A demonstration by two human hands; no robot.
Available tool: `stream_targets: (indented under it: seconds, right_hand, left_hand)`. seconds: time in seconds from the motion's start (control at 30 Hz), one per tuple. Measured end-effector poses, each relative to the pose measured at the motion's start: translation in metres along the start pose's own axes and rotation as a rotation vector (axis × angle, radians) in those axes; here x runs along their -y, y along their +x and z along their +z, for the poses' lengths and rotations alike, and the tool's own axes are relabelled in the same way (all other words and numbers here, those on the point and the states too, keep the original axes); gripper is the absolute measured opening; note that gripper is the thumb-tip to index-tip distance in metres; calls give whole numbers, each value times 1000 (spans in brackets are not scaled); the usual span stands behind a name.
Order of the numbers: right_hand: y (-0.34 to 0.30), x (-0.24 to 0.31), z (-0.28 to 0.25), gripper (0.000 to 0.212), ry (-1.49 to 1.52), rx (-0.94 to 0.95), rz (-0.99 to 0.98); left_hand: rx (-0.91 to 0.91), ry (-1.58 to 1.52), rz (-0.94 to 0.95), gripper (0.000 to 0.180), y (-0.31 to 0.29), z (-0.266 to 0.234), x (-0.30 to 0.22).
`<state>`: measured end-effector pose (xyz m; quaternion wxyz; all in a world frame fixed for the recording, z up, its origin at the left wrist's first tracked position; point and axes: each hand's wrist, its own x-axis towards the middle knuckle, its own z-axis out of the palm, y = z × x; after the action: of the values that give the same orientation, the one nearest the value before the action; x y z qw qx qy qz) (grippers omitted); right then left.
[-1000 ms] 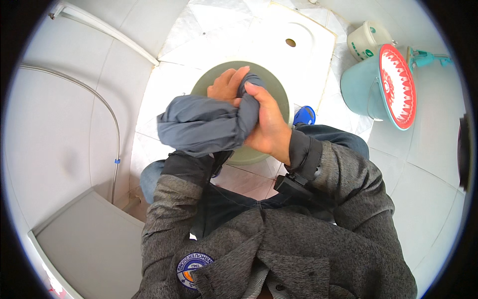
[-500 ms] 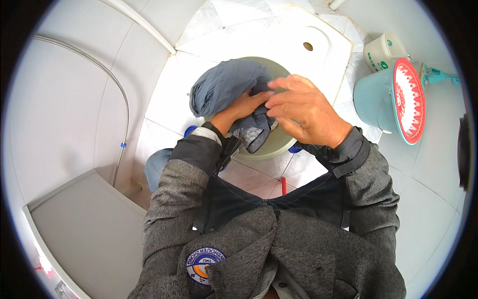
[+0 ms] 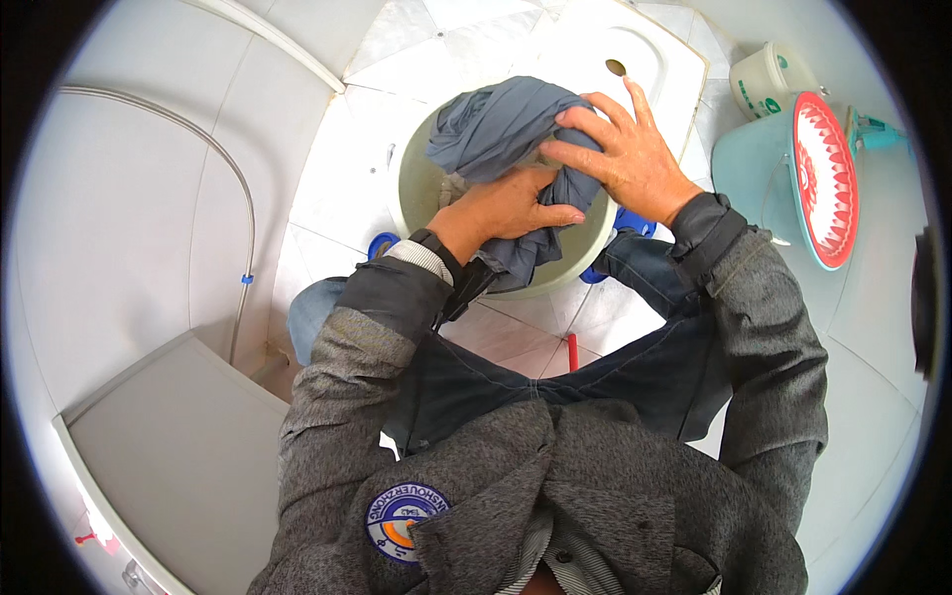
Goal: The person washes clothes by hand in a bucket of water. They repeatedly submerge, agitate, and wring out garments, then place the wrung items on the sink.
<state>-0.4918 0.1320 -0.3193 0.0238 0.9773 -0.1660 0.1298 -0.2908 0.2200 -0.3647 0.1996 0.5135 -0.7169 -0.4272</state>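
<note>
A bunched grey-blue garment (image 3: 496, 124) is held up over a round pale green basin (image 3: 412, 193); its exact kind I cannot make out. My left hand (image 3: 508, 206) grips it from the near side, thumb pointing right, with a darker fold hanging below toward the basin's near rim. On the garment's right side, my right hand (image 3: 635, 164) has its fingers spread and bent over the twisted fabric. Some pale cloth shows beside my left wrist, within the basin. The basin's bottom is mostly hidden by the garment and my hands.
To the right stand a light blue bucket (image 3: 744, 174) with a red-and-white basin (image 3: 828, 178) leaning on it, and a small white pail (image 3: 769, 84). A white floor pan (image 3: 645, 45) with a drain hole lies beyond. Left are a grey panel (image 3: 178, 446) and a hose (image 3: 243, 198).
My right hand, apart from the garment before, has moved onto its right side. The garment has shifted right and away from me, with my left hand moving right too, baring the basin's left part.
</note>
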Motion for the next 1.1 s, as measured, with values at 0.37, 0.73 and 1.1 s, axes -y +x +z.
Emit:
stream_targets:
  seconds: [0.37, 0.73, 1.1]
  right_hand:
    - [7, -39, -4, 28, 110, -68, 51]
    - [10, -49, -15, 35, 158, 8, 335]
    - [19, -14, -22, 33, 592, 276, 807]
  left_hand:
    - [-100, -499, -214, 71, -1, -10, 22]
    - [-79, -821, -147, 80, -18, -32, 28]
    - [-499, -671, -94, 34, -15, -34, 3]
